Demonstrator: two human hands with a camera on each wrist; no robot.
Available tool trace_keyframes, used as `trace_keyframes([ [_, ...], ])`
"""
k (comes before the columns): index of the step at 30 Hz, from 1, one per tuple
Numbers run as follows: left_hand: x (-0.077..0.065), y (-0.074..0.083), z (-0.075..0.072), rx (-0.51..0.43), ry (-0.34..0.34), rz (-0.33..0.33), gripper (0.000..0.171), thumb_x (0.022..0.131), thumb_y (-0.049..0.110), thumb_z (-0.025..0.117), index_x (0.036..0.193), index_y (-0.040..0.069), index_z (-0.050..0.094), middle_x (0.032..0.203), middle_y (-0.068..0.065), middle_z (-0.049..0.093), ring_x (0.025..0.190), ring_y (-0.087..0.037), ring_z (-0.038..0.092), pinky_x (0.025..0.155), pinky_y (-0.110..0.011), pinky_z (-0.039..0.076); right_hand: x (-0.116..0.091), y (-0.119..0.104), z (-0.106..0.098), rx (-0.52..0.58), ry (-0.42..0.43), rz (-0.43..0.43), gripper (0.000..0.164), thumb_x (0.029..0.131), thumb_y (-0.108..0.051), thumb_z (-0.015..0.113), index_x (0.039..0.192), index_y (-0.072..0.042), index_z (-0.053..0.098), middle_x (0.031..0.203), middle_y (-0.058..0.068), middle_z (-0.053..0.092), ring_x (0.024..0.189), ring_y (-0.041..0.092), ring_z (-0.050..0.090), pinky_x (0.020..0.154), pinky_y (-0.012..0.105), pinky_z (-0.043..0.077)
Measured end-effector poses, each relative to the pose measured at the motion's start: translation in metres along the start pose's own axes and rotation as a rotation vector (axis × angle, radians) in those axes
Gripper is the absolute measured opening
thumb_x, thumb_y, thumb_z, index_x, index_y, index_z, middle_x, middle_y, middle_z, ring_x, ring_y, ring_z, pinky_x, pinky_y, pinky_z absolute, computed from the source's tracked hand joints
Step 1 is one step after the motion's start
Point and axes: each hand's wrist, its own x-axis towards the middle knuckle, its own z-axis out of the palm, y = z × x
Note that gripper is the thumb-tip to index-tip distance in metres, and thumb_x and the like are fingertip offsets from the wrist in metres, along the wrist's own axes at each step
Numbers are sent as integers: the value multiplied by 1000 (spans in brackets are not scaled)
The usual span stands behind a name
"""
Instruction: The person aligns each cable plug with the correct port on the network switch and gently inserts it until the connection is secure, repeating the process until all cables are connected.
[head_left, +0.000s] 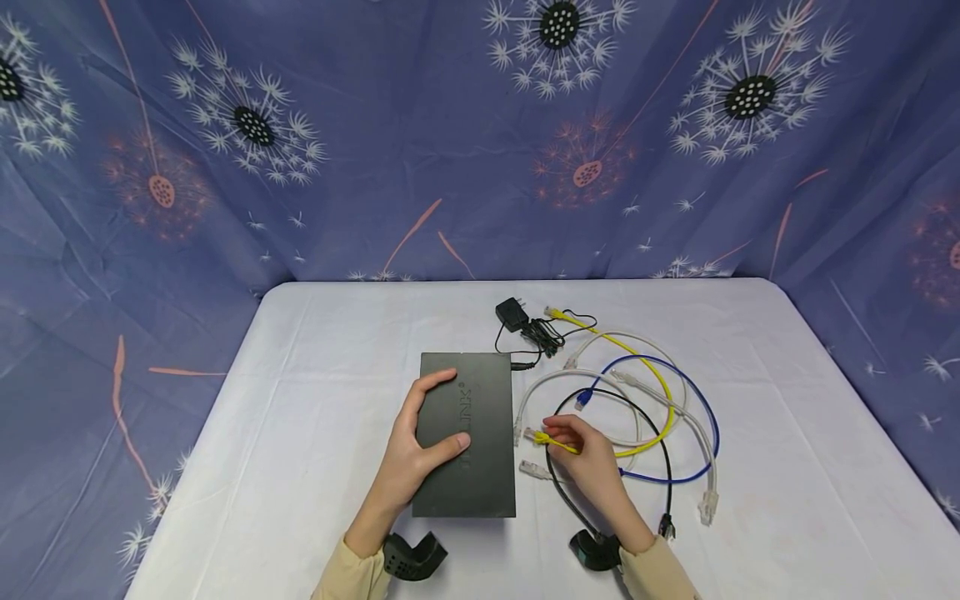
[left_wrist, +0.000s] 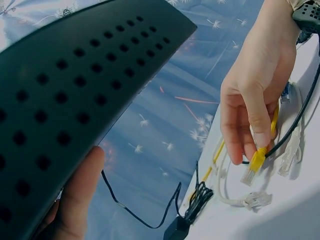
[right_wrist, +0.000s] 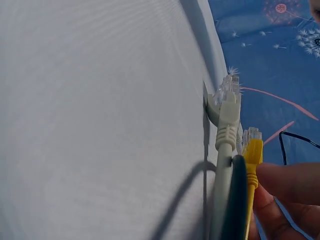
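Observation:
My left hand (head_left: 408, 454) grips a dark grey network switch (head_left: 491, 433) from its left side, the thumb and a finger lying over its top. Rows of vent holes along one side of the switch (left_wrist: 30, 40) show in the left wrist view. Right of it, my right hand (head_left: 592, 467) pinches a yellow network cable (head_left: 562, 446) just behind its clear plug. In the right wrist view the yellow plug (right_wrist: 254, 150) stands beside a grey network cable's plug (right_wrist: 228, 112), with a dark cable in front. The plug end points toward the switch.
A black power adapter (head_left: 512, 314) with a bundled cord lies behind the switch, its cord running to the switch's far right corner. Blue (head_left: 712, 408), black (head_left: 667, 458) and several grey-white network cables (head_left: 708, 467) lie looped around my right hand. A patterned cloth (head_left: 420, 167) hangs beyond the table.

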Motion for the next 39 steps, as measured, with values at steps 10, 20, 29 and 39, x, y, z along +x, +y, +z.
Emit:
trace_keyframes([
  [10,0,-3,0,-6,-4,-13,70,79,6,71,140,26,44,138,-5,41,113,-32,43,91,-48,32,-3,-6,-7,58,40,-31,29,76,18,66,100,2,69,87,7,69,75,14,62,68,23,50],
  [20,0,-4,0,8,6,-12,71,78,7,71,140,27,45,140,-3,41,116,-31,41,93,-49,29,0,-25,-19,152,62,-71,23,79,15,66,99,2,69,91,12,69,76,12,62,68,20,49],
  [29,0,-3,1,7,5,-18,71,78,7,72,140,28,44,141,-2,40,117,-30,42,93,-49,30,2,-40,-26,207,62,-116,21,80,13,68,99,4,69,91,14,67,77,12,61,69,22,50],
  [39,0,-5,1,1,-4,-14,71,78,7,72,140,27,44,141,-3,40,116,-31,42,93,-49,30,5,-57,-29,225,58,-155,20,80,11,69,97,2,69,92,13,67,80,13,62,71,22,50],
])
